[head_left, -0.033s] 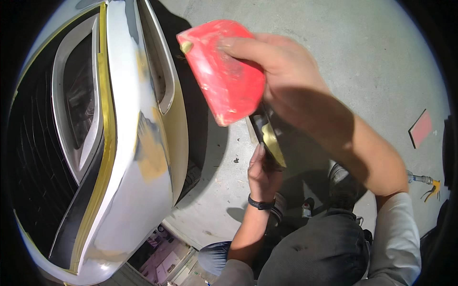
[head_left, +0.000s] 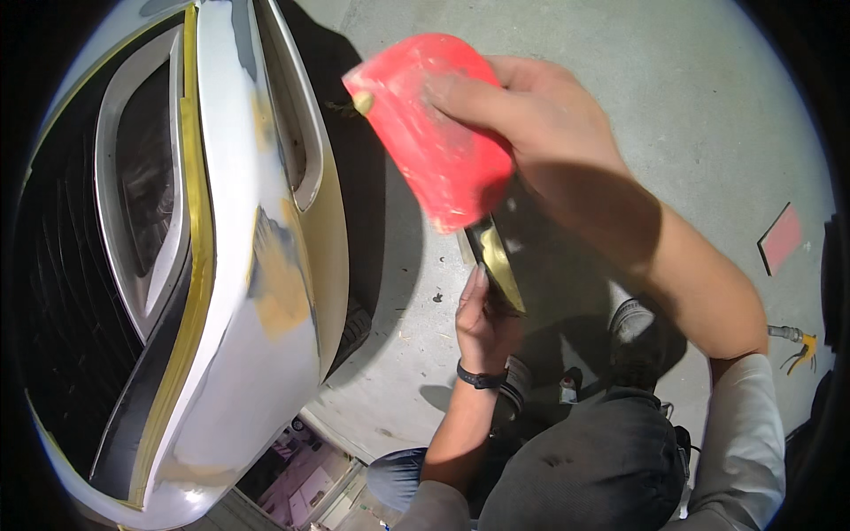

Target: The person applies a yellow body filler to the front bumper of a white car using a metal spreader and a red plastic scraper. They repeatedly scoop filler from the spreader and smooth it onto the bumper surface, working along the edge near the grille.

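At upper centre, the right hand [head_left: 540, 115] grips a red spreader [head_left: 434, 133], straight edge facing lower left, long axis slanting upper left to lower right. Below, the left hand [head_left: 485, 329] holds a dark plate [head_left: 477, 239] bearing yellow paste [head_left: 498, 261].

Light-grey short sleeves [head_left: 748, 425], faded charcoal trousers [head_left: 589, 473] with a dark smudge [head_left: 553, 466] — plus a black wristband [head_left: 482, 380] and dark, pale-toed sneakers [head_left: 632, 329].
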### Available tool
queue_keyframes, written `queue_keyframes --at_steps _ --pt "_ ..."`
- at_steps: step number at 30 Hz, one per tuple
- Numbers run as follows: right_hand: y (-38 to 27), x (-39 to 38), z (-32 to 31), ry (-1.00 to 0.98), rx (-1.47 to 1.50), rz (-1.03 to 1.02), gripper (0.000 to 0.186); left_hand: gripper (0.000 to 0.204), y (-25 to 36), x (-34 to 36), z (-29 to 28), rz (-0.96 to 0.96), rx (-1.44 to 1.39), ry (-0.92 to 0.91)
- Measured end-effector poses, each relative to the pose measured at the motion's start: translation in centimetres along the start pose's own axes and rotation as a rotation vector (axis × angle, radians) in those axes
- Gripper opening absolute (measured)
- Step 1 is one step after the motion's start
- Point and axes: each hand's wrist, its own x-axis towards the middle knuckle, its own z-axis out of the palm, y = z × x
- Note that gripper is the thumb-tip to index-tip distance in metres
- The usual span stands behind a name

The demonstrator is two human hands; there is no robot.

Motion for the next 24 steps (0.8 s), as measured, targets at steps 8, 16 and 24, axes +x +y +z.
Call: queue_keyframes --at_steps 8,16,24 --pt "3.4 -5.8 -4.5 -0.233 -0.994 -1.112 0.020 0.045 2.1 1.5 4.8 0.111 -0.146 -0.310" --pt "1.2 -5.6 -4.9 -0.309 -1.188 -0.494 0.010 0.029 2.8 0.8 3.0 0.036 -0.376 0.001" --pt "-2.8 0.8 3.3 0.028 -0.298 0.103 0.034 0.038 0.6 0.7 0.4 0.015 -0.326 -0.057"
